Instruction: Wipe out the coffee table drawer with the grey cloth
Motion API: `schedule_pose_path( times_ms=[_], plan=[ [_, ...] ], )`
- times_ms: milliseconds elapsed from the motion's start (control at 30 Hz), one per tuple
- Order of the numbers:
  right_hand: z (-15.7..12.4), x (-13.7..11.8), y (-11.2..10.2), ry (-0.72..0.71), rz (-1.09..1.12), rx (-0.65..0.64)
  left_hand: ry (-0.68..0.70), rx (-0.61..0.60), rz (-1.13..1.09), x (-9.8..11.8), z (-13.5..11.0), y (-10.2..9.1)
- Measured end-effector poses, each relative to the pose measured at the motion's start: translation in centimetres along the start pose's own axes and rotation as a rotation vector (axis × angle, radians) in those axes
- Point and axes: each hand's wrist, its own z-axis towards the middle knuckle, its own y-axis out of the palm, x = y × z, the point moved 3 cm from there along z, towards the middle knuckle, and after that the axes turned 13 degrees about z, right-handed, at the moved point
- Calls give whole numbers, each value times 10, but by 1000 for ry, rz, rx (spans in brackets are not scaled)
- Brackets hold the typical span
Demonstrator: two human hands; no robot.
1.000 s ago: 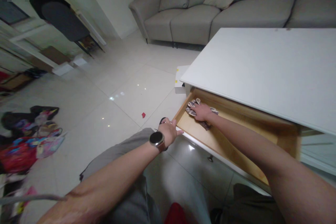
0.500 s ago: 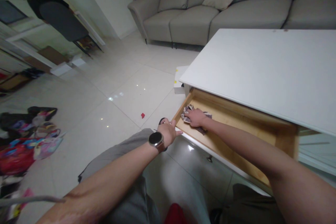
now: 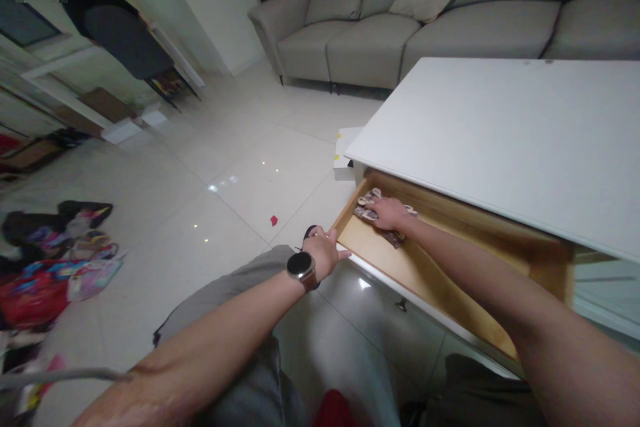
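A wooden drawer (image 3: 450,260) with a white front is pulled out from under a white tabletop. At its front left corner, my left hand (image 3: 323,253) grips the edge, with the thumb along the front and a watch (image 3: 300,267) on the wrist. Inside the drawer, toward its left end, my right hand (image 3: 390,212) presses a crumpled brown-and-white patterned cloth (image 3: 367,215) against the bottom. The fingers are bunched over the cloth, and part of it shows below the palm.
The white tabletop (image 3: 500,127) overhangs the drawer's back. Behind it stands a grey sofa (image 3: 365,40). A white box (image 3: 345,153) is on the floor by the table's left end. Bags and clutter (image 3: 55,267) lie at left; a red scrap (image 3: 274,221) lies on the tiles.
My right hand has moved the cloth slightly toward the back of the drawer, away from the front edge. My left hand keeps its hold on the corner.
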Motion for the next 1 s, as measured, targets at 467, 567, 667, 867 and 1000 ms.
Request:
schedule_pose_path(
  times_ms=[467, 567, 667, 867, 1000],
  plan=[
    [0, -59, 31, -188, -83, -98, 4, 11, 83, 1, -2, -1],
    [-7, -76, 40, -384, -68, -209, -2, 5, 87, 1, -1, 0],
    [-9, -77, 42, -444, -35, -263, -2, 17, 83, 1, -1, 1],
    [-3, -40, 26, -356, 5, -248, 11, 14, 85, 1, -1, -1],
    [3, 5, 9, -52, 75, -9, 2, 12, 78, 2, 1, 0]
  ],
)
